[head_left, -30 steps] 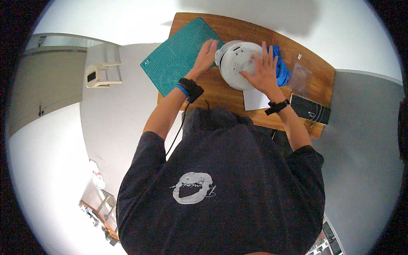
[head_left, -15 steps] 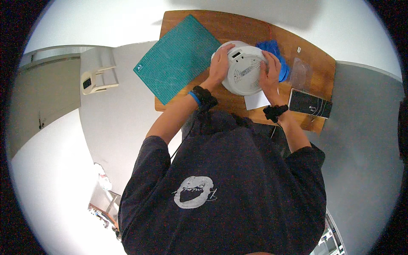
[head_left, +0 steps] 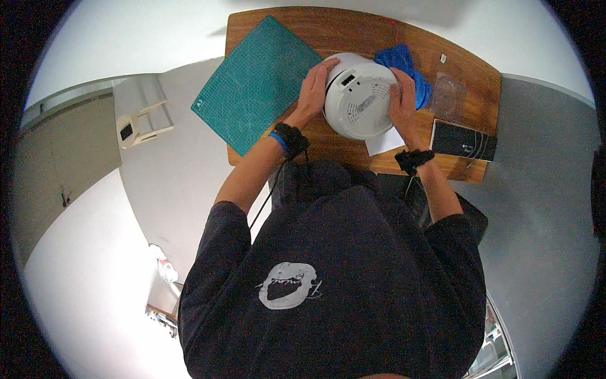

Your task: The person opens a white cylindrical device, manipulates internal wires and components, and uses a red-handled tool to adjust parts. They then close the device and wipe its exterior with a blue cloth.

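Between my hands is a round white appliance (head_left: 363, 117), shaped like a small rice cooker, with its vented underside turned toward me. A dark rectangular recess shows near its upper left edge, and a label sits amid the vent slots. My left hand (head_left: 313, 92) grips its left side, fingers wrapped over the upper rim. On the opposite side, my right hand (head_left: 404, 101) clasps the rim with the thumb lying on the underside. The far side of the appliance is hidden. Just below it lies a white sheet of paper (head_left: 383, 144), partly covered by the appliance and my right hand.
A green cutting mat (head_left: 255, 82) lies left on the wooden table (head_left: 309, 148). Blue crumpled material (head_left: 396, 58) is behind the right hand. Further right are a clear plastic piece (head_left: 449, 95) and a black box (head_left: 459, 140) with thin cables. A pale stool (head_left: 142, 123) stands left.
The appliance has tilted slightly in my hands, and a dark seam now shows along its left side. My left hand has slid a little left. The view has also shifted slightly.
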